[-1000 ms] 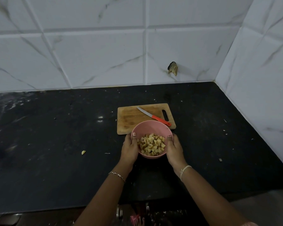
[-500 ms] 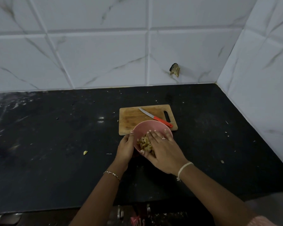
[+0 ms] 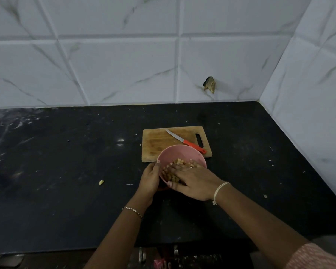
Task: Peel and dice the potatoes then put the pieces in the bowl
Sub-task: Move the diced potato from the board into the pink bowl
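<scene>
A pink bowl (image 3: 177, 153) holds many diced potato pieces (image 3: 179, 162) and sits tilted toward me on the black counter, just in front of the wooden cutting board (image 3: 157, 141). My left hand (image 3: 149, 179) grips the bowl's left rim, thumb over the edge. My right hand (image 3: 194, 183) lies flat across the bowl's opening, its fingers spread over the potato pieces and partly hiding them. A knife with an orange handle (image 3: 194, 146) lies on the board behind the bowl.
The black counter (image 3: 66, 171) runs left, with one stray potato piece (image 3: 101, 182) and small scraps on it. White tiled walls close the back and the right side. A damaged spot (image 3: 209, 84) marks the back wall.
My right hand left the bowl's right rim and moved over the opening onto the potato pieces. The bowl has tilted toward me while my left hand kept its hold.
</scene>
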`<control>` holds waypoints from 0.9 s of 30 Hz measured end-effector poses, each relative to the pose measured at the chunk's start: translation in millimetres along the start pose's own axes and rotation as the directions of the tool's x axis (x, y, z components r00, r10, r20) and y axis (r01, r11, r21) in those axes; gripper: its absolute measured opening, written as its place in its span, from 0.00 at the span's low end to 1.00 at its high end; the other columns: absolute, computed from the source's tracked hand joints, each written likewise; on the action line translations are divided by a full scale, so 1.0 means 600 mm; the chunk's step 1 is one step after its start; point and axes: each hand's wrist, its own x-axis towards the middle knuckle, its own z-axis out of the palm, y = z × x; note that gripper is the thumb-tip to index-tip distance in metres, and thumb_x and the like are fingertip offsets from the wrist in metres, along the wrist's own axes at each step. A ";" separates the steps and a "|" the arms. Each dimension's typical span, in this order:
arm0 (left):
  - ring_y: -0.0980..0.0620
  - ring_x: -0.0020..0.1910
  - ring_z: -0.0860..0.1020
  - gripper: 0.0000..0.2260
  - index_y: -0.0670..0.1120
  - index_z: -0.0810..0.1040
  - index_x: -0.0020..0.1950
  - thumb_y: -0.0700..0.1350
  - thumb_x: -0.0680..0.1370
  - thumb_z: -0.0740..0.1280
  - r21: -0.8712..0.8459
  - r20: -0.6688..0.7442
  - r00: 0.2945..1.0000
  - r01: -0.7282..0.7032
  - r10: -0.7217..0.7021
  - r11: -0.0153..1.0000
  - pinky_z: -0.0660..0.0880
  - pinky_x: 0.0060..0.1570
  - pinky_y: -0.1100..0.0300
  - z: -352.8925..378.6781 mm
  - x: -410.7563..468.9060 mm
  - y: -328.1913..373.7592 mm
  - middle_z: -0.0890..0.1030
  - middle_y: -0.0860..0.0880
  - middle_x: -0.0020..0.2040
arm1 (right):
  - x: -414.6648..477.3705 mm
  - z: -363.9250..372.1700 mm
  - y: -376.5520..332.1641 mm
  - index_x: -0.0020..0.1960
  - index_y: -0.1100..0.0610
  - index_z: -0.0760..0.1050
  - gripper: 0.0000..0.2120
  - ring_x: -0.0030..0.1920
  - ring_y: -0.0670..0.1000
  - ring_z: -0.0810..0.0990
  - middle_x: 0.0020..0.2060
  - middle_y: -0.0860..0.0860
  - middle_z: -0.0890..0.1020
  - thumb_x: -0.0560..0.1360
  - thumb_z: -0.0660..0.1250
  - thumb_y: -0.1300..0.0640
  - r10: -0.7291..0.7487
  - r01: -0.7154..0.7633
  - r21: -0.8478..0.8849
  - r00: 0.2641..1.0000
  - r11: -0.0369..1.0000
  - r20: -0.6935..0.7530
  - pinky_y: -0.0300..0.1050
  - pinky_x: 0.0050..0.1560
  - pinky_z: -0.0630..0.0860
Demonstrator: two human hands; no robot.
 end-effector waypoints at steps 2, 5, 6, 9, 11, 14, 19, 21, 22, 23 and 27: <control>0.48 0.50 0.82 0.13 0.46 0.74 0.62 0.51 0.84 0.57 -0.012 -0.009 1.000 -0.007 0.007 1.000 0.80 0.37 0.54 0.000 0.001 0.000 0.81 0.45 0.54 | -0.007 -0.007 0.007 0.80 0.50 0.45 0.35 0.78 0.47 0.49 0.79 0.48 0.51 0.79 0.44 0.33 0.020 -0.021 -0.024 1.000 1.000 -0.003 0.52 0.76 0.41; 0.48 0.49 0.81 0.12 0.47 0.74 0.61 0.51 0.84 0.57 -0.015 -0.027 0.999 -0.018 0.017 1.000 0.81 0.37 0.53 0.001 0.001 0.000 0.81 0.46 0.52 | -0.015 -0.010 0.015 0.80 0.52 0.48 0.36 0.78 0.47 0.49 0.79 0.49 0.52 0.79 0.42 0.33 0.022 -0.018 -0.109 0.999 0.994 0.033 0.52 0.75 0.37; 0.49 0.48 0.81 0.11 0.47 0.74 0.60 0.51 0.84 0.57 -0.013 -0.030 0.999 -0.018 0.018 1.000 0.80 0.37 0.54 0.001 0.001 0.001 0.81 0.47 0.52 | -0.016 -0.008 0.017 0.80 0.52 0.49 0.36 0.78 0.48 0.50 0.79 0.49 0.53 0.79 0.41 0.32 0.022 -0.017 -0.130 0.999 0.991 0.037 0.53 0.76 0.37; 0.50 0.48 0.81 0.11 0.48 0.75 0.60 0.51 0.84 0.57 0.007 -0.040 0.999 -0.037 0.037 0.999 0.80 0.38 0.55 0.000 0.001 0.001 0.81 0.48 0.52 | -0.016 -0.006 0.018 0.80 0.53 0.52 0.37 0.78 0.49 0.53 0.78 0.50 0.56 0.78 0.41 0.31 0.056 -0.054 -0.176 0.998 0.983 0.006 0.55 0.77 0.39; 0.49 0.50 0.81 0.11 0.48 0.74 0.60 0.51 0.83 0.58 0.025 -0.044 0.998 -0.042 0.043 0.999 0.81 0.43 0.52 0.001 0.004 0.000 0.81 0.47 0.53 | -0.016 -0.005 0.019 0.79 0.55 0.53 0.38 0.78 0.51 0.53 0.78 0.52 0.57 0.79 0.41 0.32 0.082 -0.084 -0.193 0.996 0.978 -0.016 0.56 0.77 0.40; 0.47 0.52 0.81 0.11 0.49 0.75 0.58 0.53 0.83 0.59 0.060 -0.071 0.996 -0.053 0.057 0.997 0.80 0.52 0.47 0.003 0.007 -0.002 0.81 0.47 0.53 | -0.017 -0.005 0.017 0.79 0.57 0.55 0.38 0.78 0.52 0.53 0.78 0.53 0.59 0.79 0.42 0.32 0.107 -0.117 -0.183 0.992 0.976 -0.062 0.57 0.77 0.42; 0.47 0.55 0.80 0.17 0.50 0.77 0.62 0.57 0.80 0.59 0.201 -0.105 0.987 -0.097 0.120 0.975 0.76 0.59 0.44 0.001 0.012 -0.010 0.82 0.48 0.55 | -0.022 -0.004 0.007 0.78 0.53 0.57 0.32 0.77 0.48 0.54 0.77 0.50 0.60 0.81 0.45 0.37 0.000 -0.012 -0.094 0.991 0.995 -0.133 0.54 0.77 0.41; 0.48 0.56 0.79 0.16 0.48 0.76 0.63 0.55 0.82 0.58 0.219 -0.112 0.984 -0.112 0.139 0.969 0.76 0.60 0.46 0.004 0.006 -0.004 0.81 0.48 0.56 | -0.025 0.001 0.002 0.78 0.52 0.59 0.32 0.77 0.49 0.56 0.77 0.49 0.62 0.81 0.44 0.36 -0.022 0.016 -0.060 0.995 0.998 -0.095 0.55 0.76 0.42; 0.49 0.56 0.79 0.16 0.47 0.76 0.63 0.54 0.83 0.57 0.225 -0.117 0.982 -0.120 0.149 0.967 0.75 0.61 0.48 0.005 0.004 -0.002 0.81 0.48 0.56 | -0.026 0.003 0.001 0.77 0.52 0.60 0.32 0.76 0.50 0.58 0.76 0.49 0.64 0.81 0.43 0.35 -0.012 0.008 -0.049 0.996 0.999 -0.090 0.56 0.77 0.43; 0.49 0.57 0.78 0.16 0.47 0.76 0.64 0.53 0.83 0.57 0.234 -0.120 0.981 -0.124 0.155 0.964 0.75 0.60 0.50 0.006 0.002 0.001 0.80 0.48 0.56 | -0.026 0.003 0.001 0.76 0.53 0.62 0.32 0.76 0.51 0.60 0.75 0.50 0.64 0.81 0.43 0.35 0.001 -0.005 -0.041 0.995 0.999 -0.095 0.57 0.77 0.43; 0.49 0.57 0.78 0.16 0.48 0.76 0.64 0.54 0.83 0.57 0.265 -0.125 0.974 -0.150 0.188 0.953 0.75 0.59 0.50 0.004 0.001 0.004 0.80 0.48 0.57 | -0.024 0.001 0.004 0.76 0.52 0.63 0.25 0.75 0.47 0.61 0.75 0.48 0.65 0.83 0.50 0.43 0.012 -0.003 0.042 0.975 0.999 -0.221 0.52 0.78 0.46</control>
